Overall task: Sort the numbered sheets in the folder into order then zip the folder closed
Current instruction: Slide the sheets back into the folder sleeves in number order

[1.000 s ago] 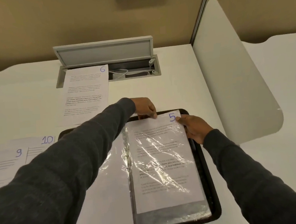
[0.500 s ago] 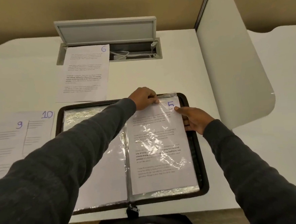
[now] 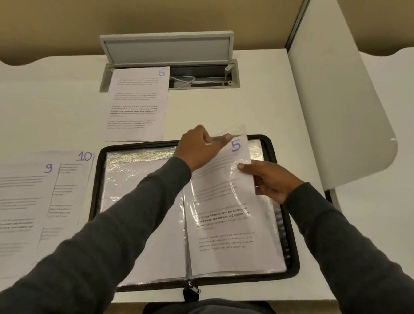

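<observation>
Lying open and flat on the white desk [image 3: 50, 106] is the black rectangular zip folder [image 3: 292, 249], its near edge at the desk's front edge. Its metal zip pull [image 3: 193, 289] hangs at the middle of that near edge. Both halves carry clear plastic pockets; the left-hand pockets [image 3: 140, 166] lie flat and glossy.

The left hand [image 3: 200, 147] reaches across the folder to the top of the right half. Thumb and forefinger pinch the top edge of the clear plastic sleeve [image 3: 237, 131], which is lifted off the page there. The right hand [image 3: 271, 179] grips the right edge of the white printed sheet marked 5 [image 3: 225, 229], thumb on top and fingers curled beneath. That sheet lies over the folder's right half, upright to the viewer, with plastic film wrinkled across its upper part. How far it sits inside the sleeve cannot be told.

Other numbered sheets lie outside the folder:
- The white sheet marked 6 [image 3: 136, 105] lies just beyond the folder's far edge, its top overlapping the recessed grey cable hatch [image 3: 202, 76].
- The white sheet marked 10 [image 3: 66, 191] lies just left of the folder.
- The white sheet marked 9 [image 3: 16, 207] overlaps it further left.

The hatch's grey lid [image 3: 166, 48] stands raised. A white rounded divider panel [image 3: 339, 98] stands at the desk's right side.
</observation>
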`<state>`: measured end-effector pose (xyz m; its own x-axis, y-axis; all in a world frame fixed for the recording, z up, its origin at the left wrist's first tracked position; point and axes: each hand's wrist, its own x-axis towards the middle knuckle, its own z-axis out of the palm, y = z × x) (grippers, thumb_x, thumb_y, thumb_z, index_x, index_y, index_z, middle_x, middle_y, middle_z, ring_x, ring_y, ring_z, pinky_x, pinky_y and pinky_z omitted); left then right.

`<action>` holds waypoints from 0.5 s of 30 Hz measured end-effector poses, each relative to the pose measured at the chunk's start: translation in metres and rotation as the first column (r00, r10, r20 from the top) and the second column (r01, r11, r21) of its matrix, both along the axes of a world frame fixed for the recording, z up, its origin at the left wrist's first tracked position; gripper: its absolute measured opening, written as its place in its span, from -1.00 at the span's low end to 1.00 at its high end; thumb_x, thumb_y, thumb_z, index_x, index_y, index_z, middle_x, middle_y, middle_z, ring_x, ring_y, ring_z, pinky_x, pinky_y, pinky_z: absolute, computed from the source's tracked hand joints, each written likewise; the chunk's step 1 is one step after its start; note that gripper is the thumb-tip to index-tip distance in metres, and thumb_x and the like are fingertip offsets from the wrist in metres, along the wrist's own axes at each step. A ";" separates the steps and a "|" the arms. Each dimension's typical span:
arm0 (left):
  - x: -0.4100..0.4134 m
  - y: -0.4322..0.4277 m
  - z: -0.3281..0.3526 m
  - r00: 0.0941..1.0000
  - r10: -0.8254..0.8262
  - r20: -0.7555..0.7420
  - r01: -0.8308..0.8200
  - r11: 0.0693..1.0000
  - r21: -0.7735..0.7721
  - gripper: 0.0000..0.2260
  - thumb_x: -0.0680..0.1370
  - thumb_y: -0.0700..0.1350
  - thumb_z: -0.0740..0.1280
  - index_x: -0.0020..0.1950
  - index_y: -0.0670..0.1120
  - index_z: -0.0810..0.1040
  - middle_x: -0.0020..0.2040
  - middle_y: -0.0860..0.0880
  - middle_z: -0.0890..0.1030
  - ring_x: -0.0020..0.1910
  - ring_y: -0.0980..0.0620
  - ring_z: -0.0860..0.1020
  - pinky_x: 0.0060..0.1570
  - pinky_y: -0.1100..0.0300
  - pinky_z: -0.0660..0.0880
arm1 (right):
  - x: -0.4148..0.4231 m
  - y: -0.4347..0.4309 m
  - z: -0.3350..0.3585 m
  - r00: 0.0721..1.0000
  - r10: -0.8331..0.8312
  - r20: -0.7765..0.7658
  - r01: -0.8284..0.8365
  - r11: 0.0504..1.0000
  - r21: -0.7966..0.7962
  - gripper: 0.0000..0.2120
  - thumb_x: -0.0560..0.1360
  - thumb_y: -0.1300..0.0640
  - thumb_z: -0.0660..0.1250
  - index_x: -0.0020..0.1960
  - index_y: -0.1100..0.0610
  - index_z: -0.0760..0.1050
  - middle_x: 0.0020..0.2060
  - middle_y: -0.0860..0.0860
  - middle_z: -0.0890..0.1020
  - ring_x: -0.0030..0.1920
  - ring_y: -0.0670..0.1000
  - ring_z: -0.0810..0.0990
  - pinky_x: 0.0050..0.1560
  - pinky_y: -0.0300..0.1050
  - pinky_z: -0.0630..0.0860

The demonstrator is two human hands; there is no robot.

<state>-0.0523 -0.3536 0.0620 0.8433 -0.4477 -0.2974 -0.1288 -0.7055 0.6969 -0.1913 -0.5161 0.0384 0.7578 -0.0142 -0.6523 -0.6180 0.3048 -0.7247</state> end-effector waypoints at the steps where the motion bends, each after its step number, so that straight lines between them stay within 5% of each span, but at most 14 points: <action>1: -0.005 0.012 0.013 0.993 0.017 -0.116 -0.023 0.999 -0.043 -0.48 0.39 0.43 0.32 -0.20 -0.04 0.39 -0.20 0.05 0.53 -0.24 0.00 0.53 -0.25 0.10 0.50 | 0.005 0.011 0.009 0.999 0.025 0.040 -0.026 1.000 0.014 -0.66 0.59 0.02 0.35 0.28 0.17 0.57 0.14 0.17 0.69 0.14 0.18 0.65 0.28 0.16 0.54; 4: -0.012 0.052 0.047 0.924 0.053 -0.378 -0.114 0.984 -0.140 -0.44 0.38 0.46 0.25 -0.05 -0.04 0.51 -0.06 -0.07 0.63 -0.12 -0.10 0.65 -0.12 0.00 0.62 | 0.020 0.048 0.034 0.977 0.145 0.158 -0.159 0.984 0.085 -0.53 0.60 -0.15 0.25 0.35 0.14 0.53 0.19 0.16 0.66 0.17 0.20 0.64 0.24 0.15 0.53; 7: -0.005 0.098 0.065 0.878 0.119 -0.463 -0.231 0.954 -0.193 -0.61 0.44 0.34 0.31 0.03 0.07 0.57 -0.01 -0.09 0.65 -0.04 -0.11 0.64 -0.01 -0.03 0.60 | 0.038 0.090 0.043 0.932 0.290 0.215 -0.304 0.952 0.032 -0.48 0.59 -0.26 0.18 0.39 0.04 0.50 0.26 0.02 0.65 0.32 0.10 0.58 0.38 0.16 0.39; 11: 0.025 0.163 0.048 0.846 0.292 -0.446 -0.402 0.899 -0.172 -0.79 0.51 -0.04 0.43 0.09 -0.10 0.65 -0.01 -0.10 0.70 0.01 -0.15 0.65 -0.08 0.01 0.60 | 0.058 0.147 0.036 0.873 0.431 0.229 -0.400 0.900 -0.172 -0.47 0.46 -0.32 0.31 0.35 -0.10 0.52 0.26 -0.16 0.62 0.31 -0.10 0.55 0.40 0.01 0.40; 13: 0.041 0.193 0.027 0.846 0.407 -0.346 -0.465 0.880 -0.102 -0.89 0.50 -0.15 0.43 -0.05 -0.19 0.65 -0.11 -0.19 0.68 -0.12 -0.16 0.64 -0.10 0.02 0.55 | 0.063 0.170 0.027 0.823 0.513 0.242 -0.418 0.838 -0.351 -0.47 0.46 -0.32 0.36 0.36 -0.13 0.49 0.33 -0.17 0.56 0.34 -0.11 0.51 0.43 -0.01 0.39; 15: 0.055 0.216 0.005 0.842 0.480 -0.248 -0.499 0.866 -0.017 -0.80 0.48 -0.15 0.45 -0.30 -0.16 0.54 -0.31 -0.17 0.58 -0.26 -0.12 0.56 -0.18 0.05 0.48 | 0.066 0.185 0.014 0.739 0.639 0.215 -0.404 0.675 -0.617 -0.44 0.49 -0.29 0.38 0.43 -0.12 0.42 0.48 -0.10 0.42 0.48 -0.05 0.37 0.51 0.00 0.29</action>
<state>0.0030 -0.1375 0.0667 0.8717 -0.0242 -0.4894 0.3876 -0.5769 0.7190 -0.1252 -0.3310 0.0525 0.9175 0.2335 -0.3219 -0.1888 -0.4565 -0.8694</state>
